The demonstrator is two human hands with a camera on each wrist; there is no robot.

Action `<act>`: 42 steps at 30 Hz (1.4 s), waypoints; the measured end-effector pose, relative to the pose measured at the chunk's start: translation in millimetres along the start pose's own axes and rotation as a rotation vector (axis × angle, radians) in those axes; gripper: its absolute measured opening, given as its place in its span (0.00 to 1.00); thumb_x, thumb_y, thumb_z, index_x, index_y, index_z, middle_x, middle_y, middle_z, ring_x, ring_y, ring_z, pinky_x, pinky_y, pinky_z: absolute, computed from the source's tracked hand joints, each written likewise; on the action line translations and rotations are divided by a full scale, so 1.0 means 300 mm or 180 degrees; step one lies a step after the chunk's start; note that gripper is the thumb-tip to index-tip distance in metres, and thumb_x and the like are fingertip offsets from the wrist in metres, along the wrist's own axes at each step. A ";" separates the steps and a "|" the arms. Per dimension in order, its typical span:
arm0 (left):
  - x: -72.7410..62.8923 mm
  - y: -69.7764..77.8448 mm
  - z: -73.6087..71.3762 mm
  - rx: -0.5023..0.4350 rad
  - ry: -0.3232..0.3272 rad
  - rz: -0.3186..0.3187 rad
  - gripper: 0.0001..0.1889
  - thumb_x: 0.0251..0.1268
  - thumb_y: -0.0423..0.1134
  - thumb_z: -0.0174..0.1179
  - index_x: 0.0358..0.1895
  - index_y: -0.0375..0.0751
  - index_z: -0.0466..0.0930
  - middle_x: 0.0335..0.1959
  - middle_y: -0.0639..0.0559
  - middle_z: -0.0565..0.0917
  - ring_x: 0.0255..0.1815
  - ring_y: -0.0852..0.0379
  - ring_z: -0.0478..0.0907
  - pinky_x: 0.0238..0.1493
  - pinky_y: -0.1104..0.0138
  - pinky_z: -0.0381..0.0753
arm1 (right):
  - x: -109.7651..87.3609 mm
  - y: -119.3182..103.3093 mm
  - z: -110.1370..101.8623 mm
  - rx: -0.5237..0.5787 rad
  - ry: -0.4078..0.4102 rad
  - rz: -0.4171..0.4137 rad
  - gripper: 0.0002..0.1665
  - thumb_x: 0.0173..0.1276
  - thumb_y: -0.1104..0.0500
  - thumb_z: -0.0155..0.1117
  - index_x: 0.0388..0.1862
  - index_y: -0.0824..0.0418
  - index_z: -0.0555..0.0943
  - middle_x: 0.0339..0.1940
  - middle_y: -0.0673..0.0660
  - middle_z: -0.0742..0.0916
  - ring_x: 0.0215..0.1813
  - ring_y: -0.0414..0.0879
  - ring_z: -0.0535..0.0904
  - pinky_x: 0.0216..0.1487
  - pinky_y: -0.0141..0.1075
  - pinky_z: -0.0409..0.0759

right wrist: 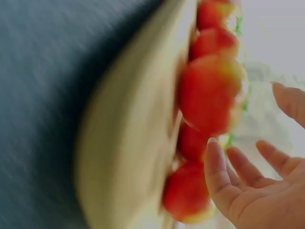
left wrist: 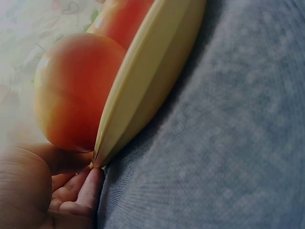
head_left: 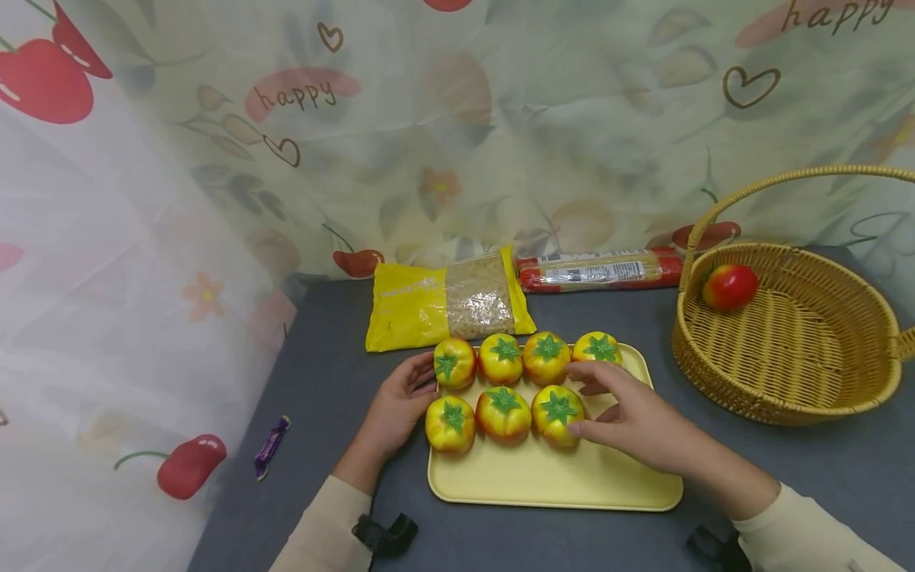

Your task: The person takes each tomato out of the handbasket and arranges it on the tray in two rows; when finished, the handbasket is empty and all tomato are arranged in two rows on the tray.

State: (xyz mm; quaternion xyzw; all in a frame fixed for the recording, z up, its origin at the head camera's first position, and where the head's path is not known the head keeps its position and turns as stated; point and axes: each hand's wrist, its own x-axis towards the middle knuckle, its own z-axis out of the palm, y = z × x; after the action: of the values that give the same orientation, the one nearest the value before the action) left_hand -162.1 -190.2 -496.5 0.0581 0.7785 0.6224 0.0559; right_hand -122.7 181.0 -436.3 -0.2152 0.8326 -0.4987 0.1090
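Note:
Several yellow-orange persimmons (head_left: 503,415) with green star-shaped caps sit in two rows on a pale yellow tray (head_left: 550,481). At the tray's left edge my left hand (head_left: 391,409) pinches the rim; the left wrist view shows thumb and fingers meeting at the tray's corner (left wrist: 128,90), just below a persimmon (left wrist: 78,93). My right hand (head_left: 636,413) hovers over the right end of the rows, partly covering the back right persimmon (head_left: 597,346). Its fingers (right wrist: 219,176) are spread and relaxed in the right wrist view, holding nothing, close to the red-orange persimmons (right wrist: 209,95).
Behind the tray lie a yellow bag of grain-like food (head_left: 411,310) and a red-ended pack of noodles (head_left: 600,272). A handled wicker basket (head_left: 772,409) at the right holds one red fruit (head_left: 731,287). A purple-wrapped candy (head_left: 272,449) lies on the grey table at the left.

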 end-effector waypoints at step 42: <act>0.003 -0.008 0.000 -0.0025 0.0010 0.0009 0.34 0.75 0.22 0.64 0.82 0.36 0.68 0.78 0.39 0.73 0.78 0.42 0.70 0.74 0.49 0.75 | 0.017 0.237 -0.806 0.1062 0.0268 0.0323 0.34 0.92 0.39 0.23 0.71 0.34 0.80 0.64 0.44 0.86 0.59 0.46 0.86 0.50 0.36 0.87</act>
State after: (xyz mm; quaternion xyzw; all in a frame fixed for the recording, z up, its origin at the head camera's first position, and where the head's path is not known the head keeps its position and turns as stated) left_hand -163.2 -190.6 -499.0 0.0580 0.7761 0.6256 0.0540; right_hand -240.7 397.3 -382.7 -0.1307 0.7519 -0.6323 0.1332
